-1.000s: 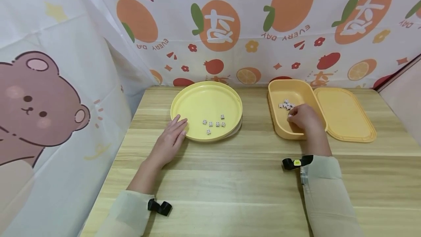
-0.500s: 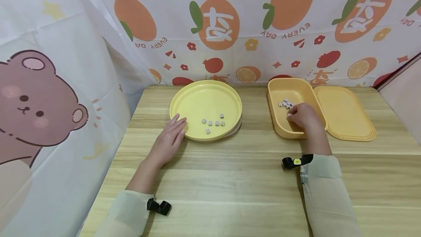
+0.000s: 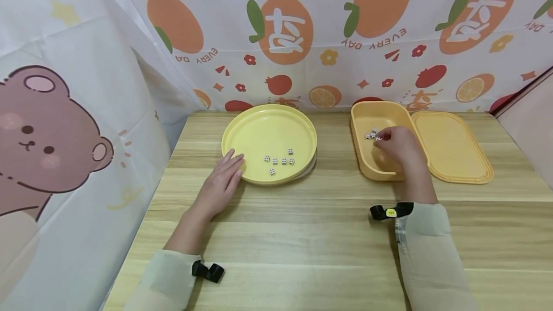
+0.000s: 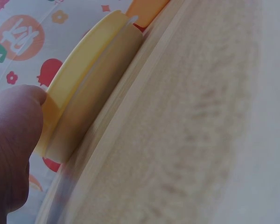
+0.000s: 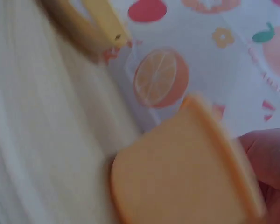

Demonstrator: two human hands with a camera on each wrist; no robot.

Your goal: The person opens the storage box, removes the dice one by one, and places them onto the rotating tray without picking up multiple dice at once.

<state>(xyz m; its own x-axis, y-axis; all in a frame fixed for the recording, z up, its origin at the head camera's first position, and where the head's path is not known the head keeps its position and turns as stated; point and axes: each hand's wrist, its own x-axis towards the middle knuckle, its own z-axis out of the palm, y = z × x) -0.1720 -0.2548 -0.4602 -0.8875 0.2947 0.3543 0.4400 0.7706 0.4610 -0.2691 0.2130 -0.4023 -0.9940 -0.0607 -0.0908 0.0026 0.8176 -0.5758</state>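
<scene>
My left hand (image 3: 218, 188) rests its straight fingers on the left front rim of a round yellow tray (image 3: 263, 128). In the left wrist view, my thumb (image 4: 18, 116) lies at the tray's edge. Several white dice (image 3: 274, 161) lie on the tray's front half. On the right, my right hand (image 3: 399, 145) reaches into a deep orange box (image 3: 365, 167), thumb and fingertips pinching a die (image 3: 378, 139). A few more dice (image 3: 368, 136) sit by those fingertips on the box floor, partly hidden by the hand. In the right wrist view, the box wall (image 5: 177, 172) hides the fingertips.
A flat orange lid (image 3: 453, 148) lies on the wooden table (image 3: 302, 234), against the box's right side. Beneath the tray shows a pale round base (image 3: 308, 167). A fruit-print cloth (image 3: 328, 23) hangs behind, and a bear-print cloth (image 3: 86, 157) at the left.
My right hand has moved slightly towards the back of the box, its fingertips now among the dice there. The left hand stays on the tray rim, and the dice on the tray lie as before.
</scene>
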